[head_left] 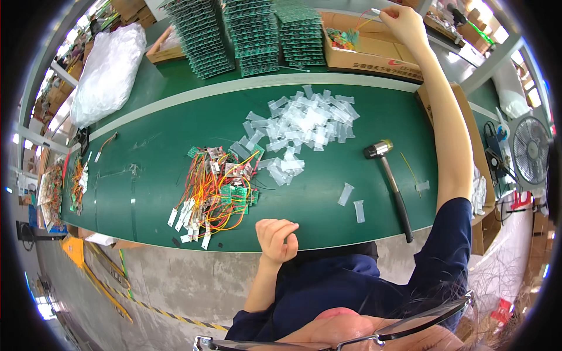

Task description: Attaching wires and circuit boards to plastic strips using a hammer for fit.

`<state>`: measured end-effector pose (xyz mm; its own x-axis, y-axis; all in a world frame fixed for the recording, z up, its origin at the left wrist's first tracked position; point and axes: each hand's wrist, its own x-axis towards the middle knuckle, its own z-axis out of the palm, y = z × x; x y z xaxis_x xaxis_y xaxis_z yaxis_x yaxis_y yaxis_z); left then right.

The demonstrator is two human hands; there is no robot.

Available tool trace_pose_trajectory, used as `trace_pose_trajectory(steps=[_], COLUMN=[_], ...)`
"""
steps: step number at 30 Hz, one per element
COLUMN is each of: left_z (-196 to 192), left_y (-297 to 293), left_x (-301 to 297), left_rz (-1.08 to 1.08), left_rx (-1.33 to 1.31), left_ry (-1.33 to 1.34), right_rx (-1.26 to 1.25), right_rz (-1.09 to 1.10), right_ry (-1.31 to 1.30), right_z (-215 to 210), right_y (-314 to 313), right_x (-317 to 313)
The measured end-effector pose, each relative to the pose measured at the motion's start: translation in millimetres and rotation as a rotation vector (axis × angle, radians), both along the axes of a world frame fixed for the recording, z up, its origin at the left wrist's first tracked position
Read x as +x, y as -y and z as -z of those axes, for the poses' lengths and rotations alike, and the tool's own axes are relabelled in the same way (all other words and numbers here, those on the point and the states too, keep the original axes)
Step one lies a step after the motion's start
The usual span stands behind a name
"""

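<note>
My right hand (pixel 404 26) reaches far out to the upper right, its fingers pinched on thin red and yellow wires (pixel 367 22) with a white end. The wires hang over an open cardboard box (pixel 374 61) with a bundle of coloured wires (pixel 344 38) inside. Near the table's front edge, my left hand (pixel 276 241) hovers with its fingers curled in and nothing visible in them. To its left lies a heap of small green circuit boards with red and yellow wires (pixel 219 187) and white tags. Beyond are heaped clear plastic sleeves (pixel 310 120); two loose sleeves (pixel 359 211) lie nearer.
A hammer (pixel 392 184) lies on the green table (pixel 152 175), right of the sleeves. Tall stacks of green circuit boards (pixel 252 38) stand behind. A white plastic bag (pixel 108 73) sits at the far left, a fan (pixel 530 149) at the right.
</note>
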<state>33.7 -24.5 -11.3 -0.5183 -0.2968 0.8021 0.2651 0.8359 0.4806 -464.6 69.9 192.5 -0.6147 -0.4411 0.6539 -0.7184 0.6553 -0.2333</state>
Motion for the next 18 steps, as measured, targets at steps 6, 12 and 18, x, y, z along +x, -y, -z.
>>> trace_pose_trajectory(steps=[6, 12, 18], left_z=[-3, -8, -3], left_y=[0, 0, -1], left_x=[1, -3, -9], left_rz=[0.03, 0.055, 0.062], left_rx=[0.047, 0.029, 0.017], left_ry=[0.041, 0.077, 0.108], right_rx=[0.238, 0.095, 0.094], right_rz=[0.102, -0.021, 0.248], right_ry=[0.259, 0.259, 0.247], right_z=[65, 67, 53], right_y=[56, -7, -224], right_x=[2, 68, 74])
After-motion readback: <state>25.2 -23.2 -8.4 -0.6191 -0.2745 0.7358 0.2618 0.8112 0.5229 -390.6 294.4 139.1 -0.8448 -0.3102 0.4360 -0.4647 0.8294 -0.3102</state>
